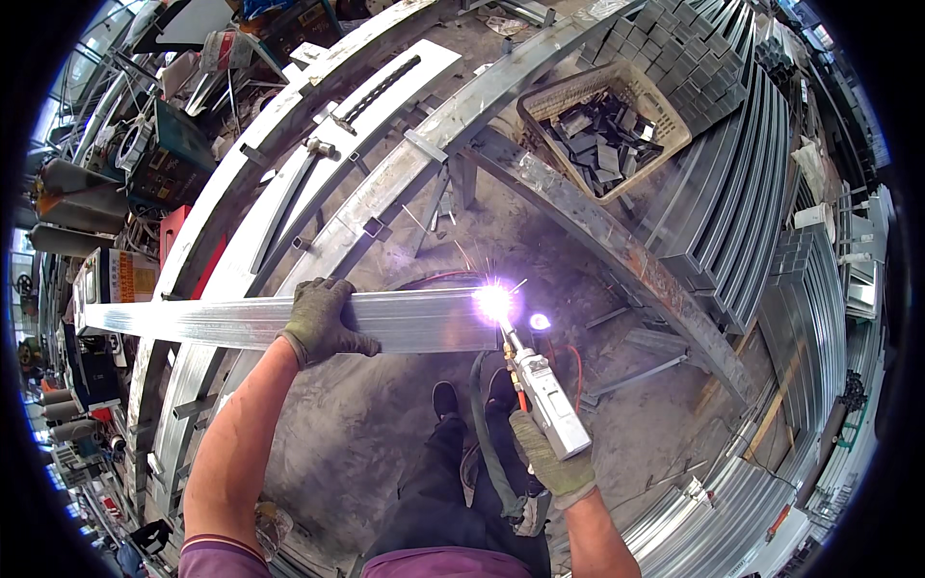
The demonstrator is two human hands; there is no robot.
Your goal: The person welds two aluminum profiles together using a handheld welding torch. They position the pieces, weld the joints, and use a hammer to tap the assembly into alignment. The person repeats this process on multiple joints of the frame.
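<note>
Silvery metal runs nearly level across my view: a long bar [414,318] that reaches from the far left to just past the middle. My left hand [323,323], in an olive glove, is clamped over it near its middle, fingers at the far edge and thumb pointing right along the near one. My right hand [552,462], gloved too, is closed around the grip of a silver torch [551,397], whose nozzle meets the bar's right end. There a violet-white glare [495,302] throws off sparks; it hides the exact spot of contact. A thin red hose [579,371] curves beside the torch.

Beyond the bar, a steel beam [395,202] slants away, and a cream basket [647,173] holds dark metal pieces [599,144]. Long metal tubes [737,222] are stacked at the right. Below the bar, my dark shoes [445,400] stand on the grey floor [356,424].
</note>
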